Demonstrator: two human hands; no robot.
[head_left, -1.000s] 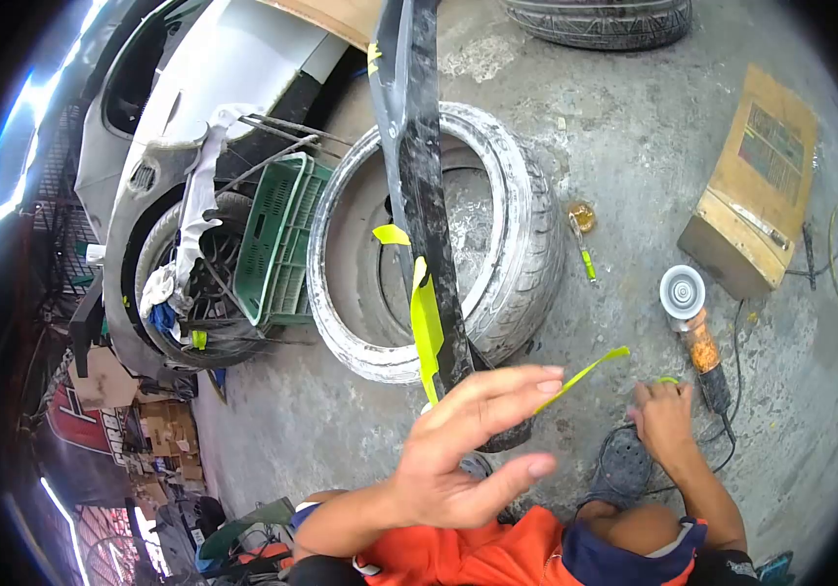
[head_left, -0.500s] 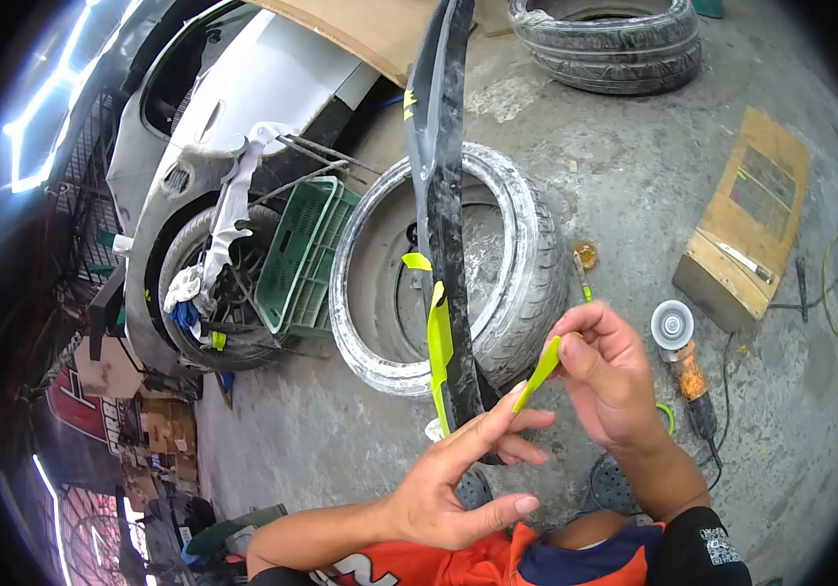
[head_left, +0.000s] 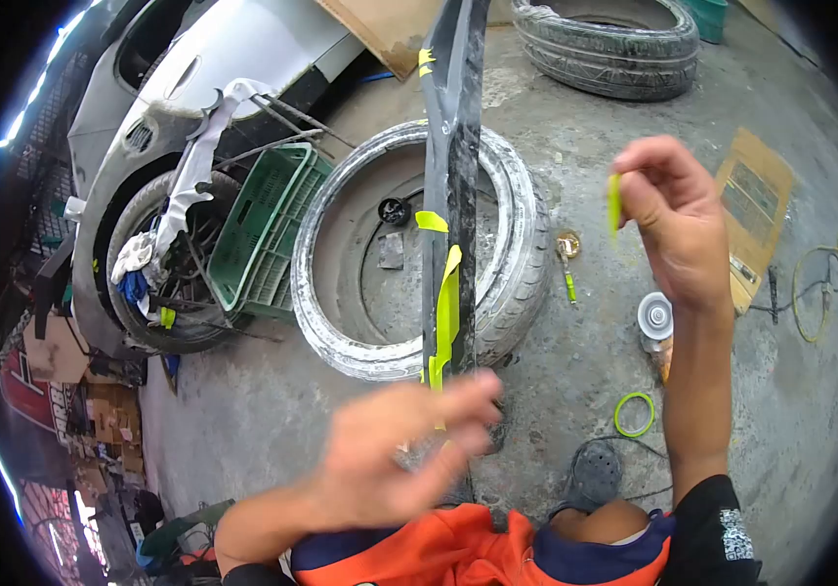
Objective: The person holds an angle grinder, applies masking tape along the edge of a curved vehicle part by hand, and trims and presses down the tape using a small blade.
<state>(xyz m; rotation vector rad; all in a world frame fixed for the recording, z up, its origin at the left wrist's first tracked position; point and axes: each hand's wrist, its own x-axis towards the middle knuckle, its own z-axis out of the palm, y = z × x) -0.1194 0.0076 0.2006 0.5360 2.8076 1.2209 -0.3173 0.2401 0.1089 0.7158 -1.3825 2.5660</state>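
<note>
My right hand [head_left: 678, 230] is raised at the right, thumb and fingers pinching a short strip of yellow-green masking tape [head_left: 614, 203]. Blurred by motion, my left hand [head_left: 375, 449] is near the lower end of a long dark car trim piece [head_left: 453, 146]; its thumb and fingers look apart, with nothing seen in them. More tape pieces [head_left: 447, 313] stick to this trim piece, some with loose ends. It extends over a tire [head_left: 526, 264] lying flat, whose rim side is dusted white. A roll of green tape [head_left: 618, 418] rests on the floor.
An angle grinder [head_left: 655, 317] lies partly behind my right forearm. Nearby are a small brush [head_left: 568, 278], a wooden box [head_left: 756, 186] and a cable [head_left: 810, 327]. A green crate [head_left: 263, 230] stands by a white car [head_left: 214, 68]. Another tire [head_left: 614, 68] lies farther back.
My right hand has moved up and right, carrying the tape strip away from my left hand. My left hand has shifted left and down. The camera view has also shifted.
</note>
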